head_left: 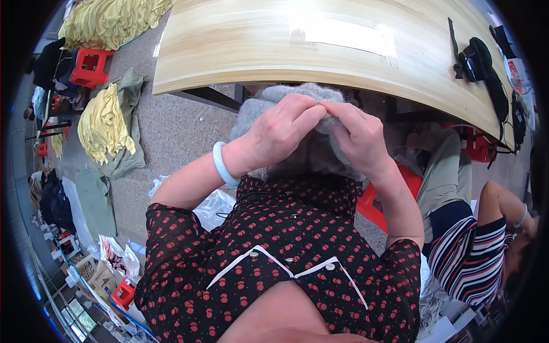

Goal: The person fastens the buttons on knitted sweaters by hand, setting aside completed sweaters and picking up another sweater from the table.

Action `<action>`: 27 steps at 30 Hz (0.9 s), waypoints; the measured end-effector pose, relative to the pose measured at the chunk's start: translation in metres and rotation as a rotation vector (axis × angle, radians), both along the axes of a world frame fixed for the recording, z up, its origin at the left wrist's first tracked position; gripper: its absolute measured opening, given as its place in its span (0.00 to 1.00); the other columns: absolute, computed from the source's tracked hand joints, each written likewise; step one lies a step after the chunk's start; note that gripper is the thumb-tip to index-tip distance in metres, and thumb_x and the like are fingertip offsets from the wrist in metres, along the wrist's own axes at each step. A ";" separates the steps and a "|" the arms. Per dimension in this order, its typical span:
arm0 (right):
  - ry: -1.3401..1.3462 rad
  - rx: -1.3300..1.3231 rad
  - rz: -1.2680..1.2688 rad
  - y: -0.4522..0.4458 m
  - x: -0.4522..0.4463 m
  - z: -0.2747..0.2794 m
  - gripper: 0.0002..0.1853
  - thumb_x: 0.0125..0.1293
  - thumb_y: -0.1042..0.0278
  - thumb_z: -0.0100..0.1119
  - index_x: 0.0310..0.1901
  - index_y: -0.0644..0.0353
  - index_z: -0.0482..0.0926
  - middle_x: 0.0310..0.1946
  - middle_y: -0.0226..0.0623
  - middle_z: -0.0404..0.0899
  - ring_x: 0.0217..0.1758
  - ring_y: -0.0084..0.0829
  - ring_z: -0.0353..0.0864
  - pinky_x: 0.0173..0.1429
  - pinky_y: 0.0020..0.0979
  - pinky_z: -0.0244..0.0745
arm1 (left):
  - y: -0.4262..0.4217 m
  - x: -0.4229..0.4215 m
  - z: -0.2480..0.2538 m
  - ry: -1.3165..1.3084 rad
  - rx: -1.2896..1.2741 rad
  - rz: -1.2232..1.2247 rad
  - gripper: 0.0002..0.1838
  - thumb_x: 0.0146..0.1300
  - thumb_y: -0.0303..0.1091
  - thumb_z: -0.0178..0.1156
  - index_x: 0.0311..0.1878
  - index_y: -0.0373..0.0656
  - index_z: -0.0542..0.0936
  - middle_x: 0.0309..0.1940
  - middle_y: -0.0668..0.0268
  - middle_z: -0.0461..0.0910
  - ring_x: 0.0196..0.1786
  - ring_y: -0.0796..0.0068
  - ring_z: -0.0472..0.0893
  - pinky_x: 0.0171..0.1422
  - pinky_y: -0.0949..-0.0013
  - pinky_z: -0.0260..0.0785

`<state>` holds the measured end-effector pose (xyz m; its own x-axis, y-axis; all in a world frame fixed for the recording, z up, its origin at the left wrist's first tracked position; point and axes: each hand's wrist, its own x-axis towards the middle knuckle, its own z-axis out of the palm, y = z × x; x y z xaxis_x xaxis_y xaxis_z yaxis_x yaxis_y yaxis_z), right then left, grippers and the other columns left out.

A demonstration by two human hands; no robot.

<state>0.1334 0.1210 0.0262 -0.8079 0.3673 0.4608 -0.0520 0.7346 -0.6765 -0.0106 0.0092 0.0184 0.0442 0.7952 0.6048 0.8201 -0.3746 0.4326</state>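
Observation:
A fuzzy grey knitted piece (257, 114) lies bunched over my lap, just below the table's near edge. My left hand (280, 128), with a pale bangle at the wrist, is closed in a pinch on its upper part. Opposite it, my right hand (360, 134) is also closed, thumb and fingertips pressed to the knit. The fingertips of both hands meet at one spot near the top of the piece. Whether a small item such as a needle sits between them is too small to tell. The knit's lower part falls in shadow under my hands.
A wooden table (246, 46) stands right in front, with a black strapped item (477, 60) on its right side. At my right sits a person in a striped top (457, 251). Yellow cloth (106, 123) lies on the floor at left, near a red stool (90, 67).

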 end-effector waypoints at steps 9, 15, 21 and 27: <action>0.079 0.256 0.030 0.004 -0.004 -0.012 0.17 0.42 0.88 0.53 0.39 0.68 0.75 0.25 0.42 0.75 0.23 0.37 0.75 0.27 0.29 0.71 | -0.002 0.002 -0.003 -0.068 0.075 0.025 0.15 0.47 0.15 0.56 0.41 0.33 0.73 0.30 0.57 0.75 0.33 0.60 0.77 0.35 0.66 0.71; 0.160 0.166 -0.050 -0.006 -0.007 -0.019 0.14 0.43 0.86 0.55 0.35 0.65 0.75 0.21 0.40 0.72 0.20 0.37 0.73 0.24 0.31 0.69 | 0.001 0.035 -0.024 -0.214 0.221 0.263 0.15 0.46 0.16 0.57 0.40 0.34 0.74 0.31 0.56 0.75 0.33 0.60 0.77 0.35 0.66 0.72; 0.099 -0.412 -0.199 0.003 0.017 -0.031 0.10 0.59 0.82 0.42 0.39 0.69 0.73 0.33 0.30 0.75 0.36 0.18 0.71 0.42 0.19 0.66 | -0.016 0.059 -0.042 -0.272 0.103 -0.055 0.13 0.48 0.19 0.56 0.41 0.34 0.74 0.35 0.55 0.74 0.37 0.57 0.77 0.40 0.65 0.72; 0.156 -0.782 -0.130 0.012 0.031 -0.023 0.09 0.60 0.77 0.45 0.40 0.67 0.73 0.36 0.32 0.75 0.39 0.21 0.72 0.48 0.22 0.66 | -0.007 0.013 -0.021 -0.453 0.083 0.184 0.13 0.50 0.18 0.55 0.42 0.36 0.75 0.36 0.56 0.76 0.39 0.58 0.77 0.44 0.64 0.71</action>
